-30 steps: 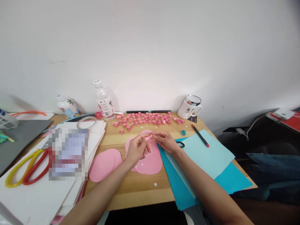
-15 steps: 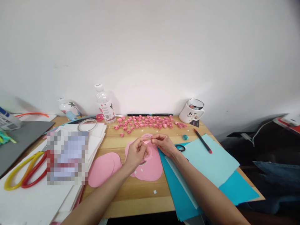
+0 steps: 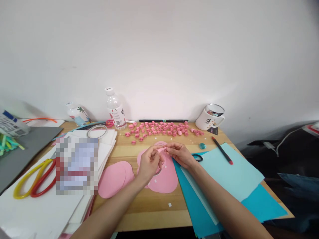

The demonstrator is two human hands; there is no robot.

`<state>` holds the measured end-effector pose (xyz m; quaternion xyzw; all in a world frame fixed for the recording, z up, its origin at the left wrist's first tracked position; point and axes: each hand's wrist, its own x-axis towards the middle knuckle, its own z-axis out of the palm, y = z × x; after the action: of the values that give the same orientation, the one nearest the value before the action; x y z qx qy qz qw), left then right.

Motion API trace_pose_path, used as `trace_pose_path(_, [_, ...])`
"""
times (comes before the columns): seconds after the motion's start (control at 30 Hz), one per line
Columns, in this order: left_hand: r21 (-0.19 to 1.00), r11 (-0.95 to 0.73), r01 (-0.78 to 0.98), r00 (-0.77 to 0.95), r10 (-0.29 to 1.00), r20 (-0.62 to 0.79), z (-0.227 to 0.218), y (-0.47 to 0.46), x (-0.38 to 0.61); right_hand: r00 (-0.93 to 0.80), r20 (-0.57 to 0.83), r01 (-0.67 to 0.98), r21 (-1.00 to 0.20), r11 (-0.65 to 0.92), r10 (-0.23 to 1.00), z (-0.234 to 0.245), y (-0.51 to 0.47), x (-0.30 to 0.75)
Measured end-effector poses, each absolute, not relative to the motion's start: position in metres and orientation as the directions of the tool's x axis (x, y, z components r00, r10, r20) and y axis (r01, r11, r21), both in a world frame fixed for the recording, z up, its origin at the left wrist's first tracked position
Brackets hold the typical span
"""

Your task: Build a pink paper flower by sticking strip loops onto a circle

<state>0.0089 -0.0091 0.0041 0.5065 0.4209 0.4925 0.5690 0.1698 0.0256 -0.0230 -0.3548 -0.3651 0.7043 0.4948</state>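
My left hand (image 3: 150,163) and my right hand (image 3: 179,154) meet over the table, fingertips close together. Between their pinched fingers runs a narrow piece of pink paper (image 3: 162,150), partly covered by the fingers. Beneath them lie overlapping pink paper shapes with rounded edges (image 3: 167,181), bearing a few tiny white squares. A stack of pink paper ovals (image 3: 112,179) is left of my left wrist. Behind my hands, many small rolled pink paper roses (image 3: 161,128) are spread out.
Blue and pale blue sheets (image 3: 231,169) lie at right with a dark pen (image 3: 222,150). Toward the wall stand a mug (image 3: 208,119) and a water bottle (image 3: 116,113). At left, scissors (image 3: 37,181) and a tape roll (image 3: 97,131) rest on white papers (image 3: 82,205).
The whole view has shifted, so things sit slightly further right. My fingers have moved a little on the pink paper, and both hands keep pinching it.
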Motion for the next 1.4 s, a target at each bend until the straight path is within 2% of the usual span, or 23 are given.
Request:
trace_pose_path(0.33, [0.989,-0.011,-0.150,0.095,0.995,0.026,0.014,-0.011,0.011,-0.216,-0.122,-0.427,-0.881,-0.205,0.969,-0.024,0.023,0.171])
trace_pose_path(0.57, [0.986,0.028,-0.165,0.169,0.986,0.000,0.014,-0.009,0.011,-0.170,-0.093,-0.418,-0.895,-0.157,0.981,-0.023,0.020,0.167])
trace_pose_path(1.4, [0.991,0.023,-0.133,0.190,0.982,0.003,0.012,-0.010,0.012,-0.110,-0.063,-0.353,-0.930,-0.098,0.992,-0.018,0.016,0.161])
